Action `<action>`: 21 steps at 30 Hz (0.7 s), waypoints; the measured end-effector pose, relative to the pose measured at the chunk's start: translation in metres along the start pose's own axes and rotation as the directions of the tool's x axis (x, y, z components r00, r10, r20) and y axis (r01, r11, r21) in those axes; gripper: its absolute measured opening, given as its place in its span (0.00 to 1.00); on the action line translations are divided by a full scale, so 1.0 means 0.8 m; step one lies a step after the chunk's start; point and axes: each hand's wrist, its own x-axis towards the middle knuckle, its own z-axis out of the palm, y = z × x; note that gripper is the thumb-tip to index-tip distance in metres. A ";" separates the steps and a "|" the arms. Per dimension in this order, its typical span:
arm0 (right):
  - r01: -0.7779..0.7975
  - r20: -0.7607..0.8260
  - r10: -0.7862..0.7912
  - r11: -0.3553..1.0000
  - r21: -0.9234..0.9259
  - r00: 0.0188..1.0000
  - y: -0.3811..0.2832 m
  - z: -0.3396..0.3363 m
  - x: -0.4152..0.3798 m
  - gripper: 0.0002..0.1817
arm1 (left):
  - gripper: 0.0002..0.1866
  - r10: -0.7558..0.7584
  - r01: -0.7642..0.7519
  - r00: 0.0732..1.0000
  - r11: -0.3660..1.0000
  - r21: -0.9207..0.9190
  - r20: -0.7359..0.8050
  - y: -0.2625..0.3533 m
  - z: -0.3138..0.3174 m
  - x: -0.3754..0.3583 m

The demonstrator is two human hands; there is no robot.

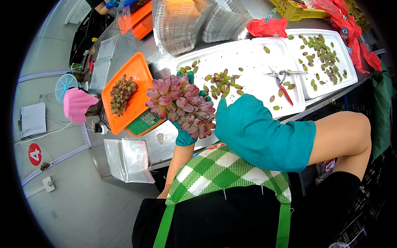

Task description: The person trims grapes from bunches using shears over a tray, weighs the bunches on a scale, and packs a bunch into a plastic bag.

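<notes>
A large bunch of pink-purple grapes [175, 101] is held up over the near left end of a white tray [248, 53]. My left hand [185, 134], in a teal glove, grips it from behind and below; fingertips show at the bunch's far side. My right hand [244, 120], also gloved, is closed at the bunch's right side. A slim metal tool [209, 116] sticks out from it against the grapes; its handles are hidden. Loose grapes [223, 82] lie in the tray, along with red-handled pruning shears [281, 80].
Left of the bunch, an orange tray [144, 76] with a smaller grape bunch [123, 95] sits on a green-keypad scale [144, 122]. Stacked clear containers [175, 27] stand behind. Another white tray [351, 68] holds loose grapes. Plastic bags [128, 159] lie at the table's edge. Another person's blue-gloved hand [112, 4] shows far left.
</notes>
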 end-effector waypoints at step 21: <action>-0.064 -0.154 0.023 0.962 -0.266 0.988 0.010 0.030 -0.008 0.07 | 0.35 -0.030 0.032 0.998 0.999 -0.034 0.050 -0.003 0.008 0.005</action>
